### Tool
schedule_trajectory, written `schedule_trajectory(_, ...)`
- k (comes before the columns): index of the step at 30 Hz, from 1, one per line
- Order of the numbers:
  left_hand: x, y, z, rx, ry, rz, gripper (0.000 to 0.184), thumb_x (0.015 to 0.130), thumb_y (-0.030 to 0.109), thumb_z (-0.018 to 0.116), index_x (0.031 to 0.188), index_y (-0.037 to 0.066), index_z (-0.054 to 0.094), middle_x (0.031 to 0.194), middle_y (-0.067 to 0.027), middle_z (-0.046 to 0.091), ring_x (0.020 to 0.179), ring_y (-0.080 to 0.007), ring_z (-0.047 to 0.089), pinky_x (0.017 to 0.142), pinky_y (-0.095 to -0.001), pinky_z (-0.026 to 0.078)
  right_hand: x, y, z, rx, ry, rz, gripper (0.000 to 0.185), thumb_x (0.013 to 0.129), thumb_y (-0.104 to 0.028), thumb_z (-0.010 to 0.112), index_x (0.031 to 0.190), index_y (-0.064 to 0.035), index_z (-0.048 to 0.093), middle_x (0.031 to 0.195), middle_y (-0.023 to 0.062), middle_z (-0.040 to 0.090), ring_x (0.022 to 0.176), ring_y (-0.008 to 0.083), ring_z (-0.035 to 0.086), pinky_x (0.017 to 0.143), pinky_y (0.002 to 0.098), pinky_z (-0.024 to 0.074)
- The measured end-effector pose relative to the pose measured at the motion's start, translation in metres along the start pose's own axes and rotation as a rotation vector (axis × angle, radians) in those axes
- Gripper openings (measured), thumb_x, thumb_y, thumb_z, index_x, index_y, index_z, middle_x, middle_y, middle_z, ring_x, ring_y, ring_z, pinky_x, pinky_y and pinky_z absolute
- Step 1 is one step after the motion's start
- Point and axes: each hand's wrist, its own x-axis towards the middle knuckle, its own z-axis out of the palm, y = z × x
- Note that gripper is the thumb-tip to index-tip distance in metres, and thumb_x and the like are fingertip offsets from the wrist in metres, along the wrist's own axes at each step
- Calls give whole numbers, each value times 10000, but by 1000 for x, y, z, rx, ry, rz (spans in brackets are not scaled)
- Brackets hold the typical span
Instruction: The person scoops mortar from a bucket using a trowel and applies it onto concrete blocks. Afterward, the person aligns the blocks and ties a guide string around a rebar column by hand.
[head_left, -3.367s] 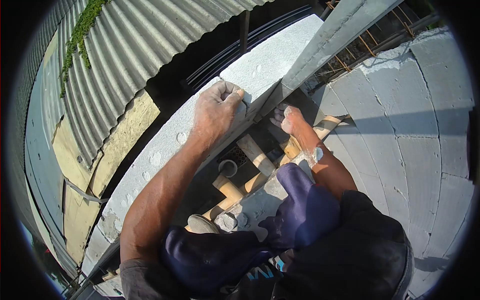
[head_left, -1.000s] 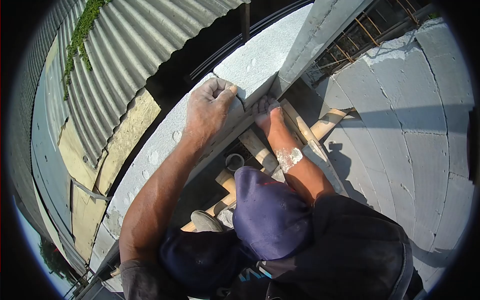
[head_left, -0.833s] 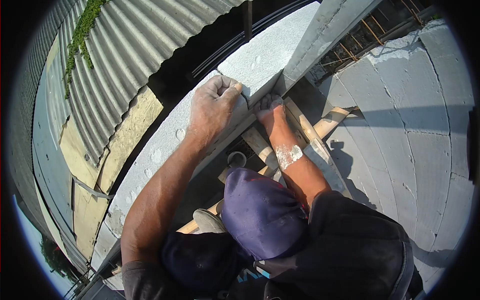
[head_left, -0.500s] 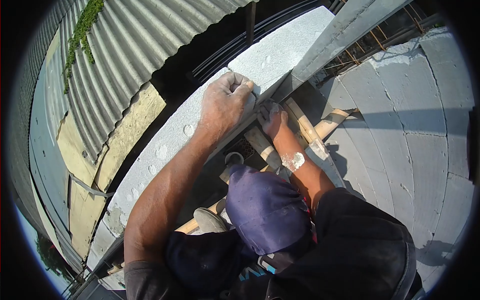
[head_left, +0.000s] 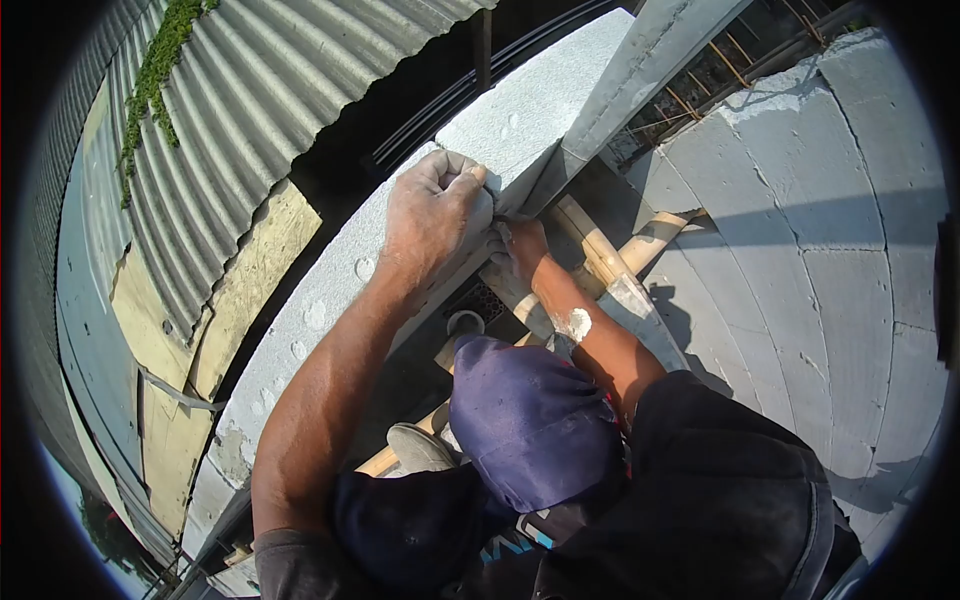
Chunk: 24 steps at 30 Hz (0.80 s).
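Observation:
My left hand (head_left: 432,205) rests on top of the white block wall (head_left: 345,255), beside a joint between two blocks. Its fingers are curled and pressed together, and what they hold, if anything, is hidden. Lower down, my right hand (head_left: 515,245) is at the inner face of the wall, just under the joint. Its fingers bend towards the wall and are partly in shadow, so their grip cannot be made out. A grey metal post (head_left: 625,90) leans across the block to the right of both hands.
Corrugated roofing (head_left: 290,80) lies beyond the wall. Below my hands are wooden poles (head_left: 590,240) and a round container (head_left: 465,322). A grey block wall (head_left: 800,190) stands at the right, with rusty rebar (head_left: 730,65) near its top. My shoe (head_left: 418,447) shows below.
My right hand has moved left and slightly down along the wall's inner face, from near the post. My left hand stays by the joint. My knee has come up into view.

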Motion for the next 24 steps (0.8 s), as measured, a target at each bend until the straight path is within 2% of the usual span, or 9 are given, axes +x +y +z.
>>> schedule_trajectory(2,0,-1,1,-11,19,25,198,908,238,671,871,44,652,680,43,536,585,-39,438,535,-229,358,-8,-1,6,63,-7,66,144,943,-210,530,952,-111,633,783,19,618,647,143,581,618,311,483)
schedule_trajectory(5,3,-5,3,-21,34,37,203,906,248,673,869,51,641,666,51,519,578,-34,423,528,-224,340,2,13,11,54,70,-55,151,955,-222,509,1002,-142,627,830,9,626,712,144,596,672,320,488)
schedule_trajectory(8,0,0,2,-59,18,0,196,911,248,668,858,63,632,658,61,495,563,-31,396,518,-229,320,-12,6,14,201,34,-81,158,961,-228,491,1032,-162,616,869,4,636,780,157,603,728,348,489)
schedule_trajectory(11,1,1,3,-89,15,-17,177,921,240,669,878,72,632,658,71,482,545,-16,376,492,-216,291,-40,-24,21,286,228,170,130,955,-205,494,1014,-160,601,909,11,636,810,180,606,754,385,494)
schedule_trajectory(14,2,2,1,-194,5,-78,151,928,223,672,912,78,636,666,83,476,530,-2,360,467,-196,263,-51,-29,18,639,64,121,104,949,-168,487,981,-149,584,910,21,619,840,213,606,789,432,509)
schedule_trajectory(17,4,4,0,-265,3,-128,141,928,218,679,934,85,633,666,92,466,522,5,351,453,-180,239,-44,-29,19,817,30,3,93,946,-135,482,978,-128,570,908,37,600,854,237,607,820,463,520)
schedule_trajectory(20,3,13,-4,-294,-28,-157,147,928,231,682,925,94,630,668,95,458,521,-2,341,455,-186,242,-49,-41,17,638,170,-32,95,951,-125,478,986,-110,566,872,51,593,839,244,605,820,466,530)
schedule_trajectory(23,8,21,-7,-277,-26,-176,149,926,206,674,907,60,651,674,76,503,525,-14,370,467,-192,295,-54,-61,20,655,209,-120,97,951,-114,478,1000,-106,561,849,57,594,811,239,607,802,434,533)
schedule_trajectory(24,11,20,-8,-278,-64,-168,146,925,206,679,915,62,651,692,71,514,534,-17,376,463,-194,290,-48,-64,21,703,200,-81,99,954,-116,476,1005,-112,561,840,50,592,801,226,602,783,417,528)
